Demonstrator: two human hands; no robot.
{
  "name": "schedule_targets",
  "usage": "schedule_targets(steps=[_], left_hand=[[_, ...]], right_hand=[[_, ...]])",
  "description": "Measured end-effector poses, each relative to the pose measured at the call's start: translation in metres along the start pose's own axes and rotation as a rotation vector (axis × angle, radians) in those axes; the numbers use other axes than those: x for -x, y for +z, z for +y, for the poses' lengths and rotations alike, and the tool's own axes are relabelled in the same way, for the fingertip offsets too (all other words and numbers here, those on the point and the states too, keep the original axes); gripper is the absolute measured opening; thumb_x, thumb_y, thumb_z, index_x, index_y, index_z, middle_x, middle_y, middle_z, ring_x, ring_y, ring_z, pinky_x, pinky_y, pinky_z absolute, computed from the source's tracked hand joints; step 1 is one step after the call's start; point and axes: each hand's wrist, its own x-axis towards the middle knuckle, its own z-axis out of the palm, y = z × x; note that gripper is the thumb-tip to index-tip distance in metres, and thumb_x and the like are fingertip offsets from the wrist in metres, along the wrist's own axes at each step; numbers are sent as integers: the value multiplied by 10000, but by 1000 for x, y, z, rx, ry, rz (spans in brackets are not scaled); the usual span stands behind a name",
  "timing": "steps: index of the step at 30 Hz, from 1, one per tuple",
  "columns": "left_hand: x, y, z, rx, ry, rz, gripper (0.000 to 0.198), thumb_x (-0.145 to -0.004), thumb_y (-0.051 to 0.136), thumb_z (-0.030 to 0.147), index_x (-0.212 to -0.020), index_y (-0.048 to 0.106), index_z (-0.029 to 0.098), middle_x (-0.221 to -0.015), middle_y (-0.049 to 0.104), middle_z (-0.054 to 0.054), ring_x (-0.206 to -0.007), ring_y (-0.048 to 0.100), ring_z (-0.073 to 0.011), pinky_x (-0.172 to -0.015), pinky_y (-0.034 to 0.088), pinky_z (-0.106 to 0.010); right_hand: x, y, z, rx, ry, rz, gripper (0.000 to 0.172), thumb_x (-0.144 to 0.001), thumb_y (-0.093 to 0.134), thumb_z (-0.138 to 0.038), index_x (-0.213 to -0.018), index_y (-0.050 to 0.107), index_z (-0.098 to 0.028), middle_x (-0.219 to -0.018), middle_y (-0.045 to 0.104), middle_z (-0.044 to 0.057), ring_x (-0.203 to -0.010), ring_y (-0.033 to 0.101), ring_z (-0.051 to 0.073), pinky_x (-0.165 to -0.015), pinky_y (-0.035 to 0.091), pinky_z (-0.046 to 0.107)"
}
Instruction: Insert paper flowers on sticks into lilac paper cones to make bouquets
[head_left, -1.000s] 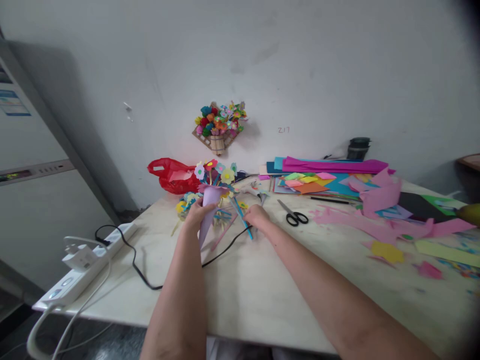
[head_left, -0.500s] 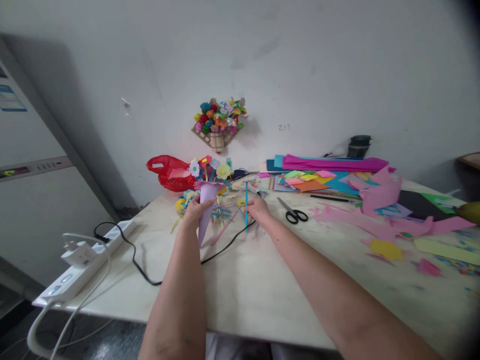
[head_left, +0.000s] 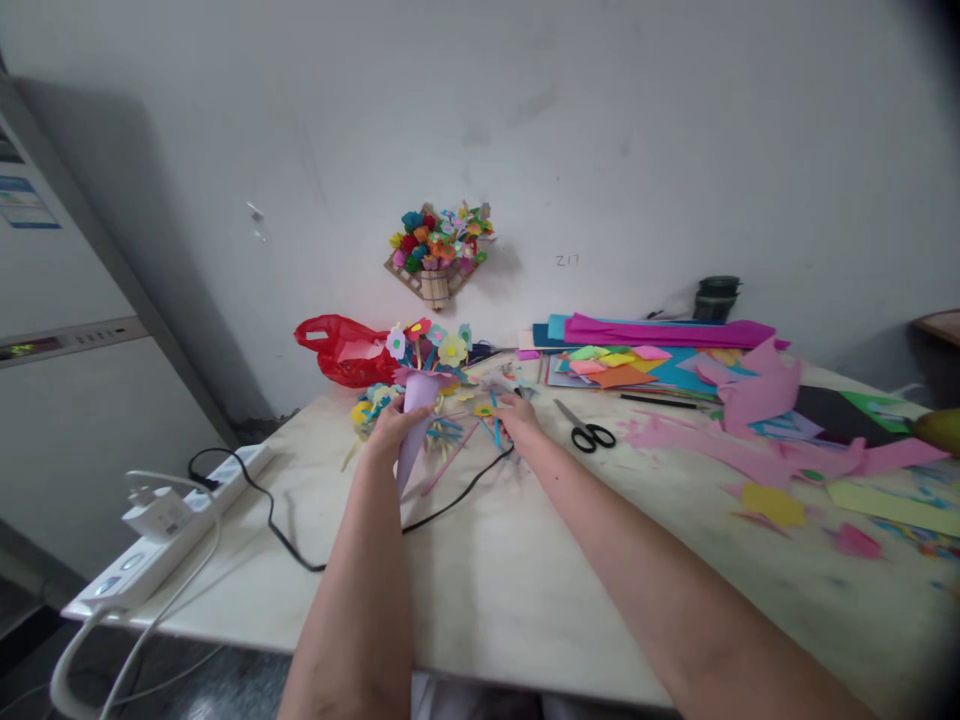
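My left hand (head_left: 397, 422) is wrapped round a lilac paper cone (head_left: 417, 432), which tapers downward. Several paper flowers (head_left: 452, 349), white, red, blue and yellow, stand out of the cone's pink-purple top. To the right, my right hand (head_left: 517, 412) has its fingers pinched at a thin blue stick (head_left: 496, 430) among scattered sticks and paper flowers; the fingertips are small and partly blurred. More yellow and blue paper flowers (head_left: 363, 412) lie behind my left hand. Black-handled scissors (head_left: 591, 436) rest just right of my right hand.
A red plastic bag (head_left: 341, 350) sits at the back left. Coloured sheets (head_left: 667, 331) and pink paper scraps (head_left: 757, 450) cover the right side. At the left edge lies a power strip (head_left: 176, 530), and a black cable (head_left: 457, 490) crosses the table. A flower decoration (head_left: 435, 250) hangs on the wall.
The blue stick, upright and longer in view before, now shows shorter, lower and slightly tilted by my right hand. The cone and its flowers have shifted slightly right in view.
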Motion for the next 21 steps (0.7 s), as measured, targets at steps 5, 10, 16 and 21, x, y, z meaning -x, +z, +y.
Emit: schedule_targets(steps=[5,10,16,21], left_hand=[[-1,-1,0,29,16,6,512,-493,801,364,-916,598,159,-652,596,-18,-493,519,-119,-441,399,-230],[0,-1,3,33,40,30,579,-446,811,376,-930,603,135,-665,601,-7,-512,525,-117,-469,393,-231],[-3,-2,1,35,66,30,623,-437,820,405,-950,598,130,-656,596,6,-515,521,-113,-471,390,-224],[-3,-1,1,21,82,33,602,-435,819,399,-932,604,135,-665,598,4,-528,526,-114,-486,397,-224]], right_hand=[[-1,-6,1,40,17,-10,460,-834,479,-184,-1289,511,-129,-874,725,71,-722,676,144,-630,511,220],[-1,-15,5,175,-19,8,412,-822,480,-168,-1221,583,-185,-1022,708,66,-950,654,168,-767,484,229],[9,-23,2,435,-73,15,351,-794,497,-149,-1098,666,-201,-1124,666,106,-1030,615,242,-798,465,307],[16,-23,-2,700,-360,38,322,-819,465,-134,-1029,698,-203,-1166,636,92,-1100,545,243,-832,425,317]])
